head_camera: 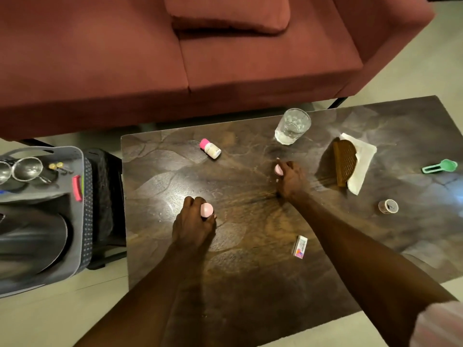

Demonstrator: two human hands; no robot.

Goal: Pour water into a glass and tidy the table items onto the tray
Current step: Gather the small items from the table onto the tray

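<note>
A clear glass (pixel 292 126) holding some water stands at the far edge of the dark wooden table (pixel 250 284). My left hand (pixel 193 227) is closed around a small pink-capped bottle (pixel 207 209) near the table's left middle. Further right, my right hand (pixel 290 179) grips another pink-capped bottle (pixel 278 170), just in front of the glass. A third small bottle with a pink cap (pixel 210 148) lies on its side at the back left. The grey tray (pixel 77 221) sits off the table's left side on a black stool.
On the table lie a brown woven coaster (pixel 345 161) on a white napkin (pixel 363 169), a green scoop (pixel 441 166), a tape roll (pixel 388 206) and a small white box (pixel 300 246). The tray holds metal cups (pixel 27 169) and a dark kettle (pixel 30 241). A red sofa (pixel 175 58) stands behind.
</note>
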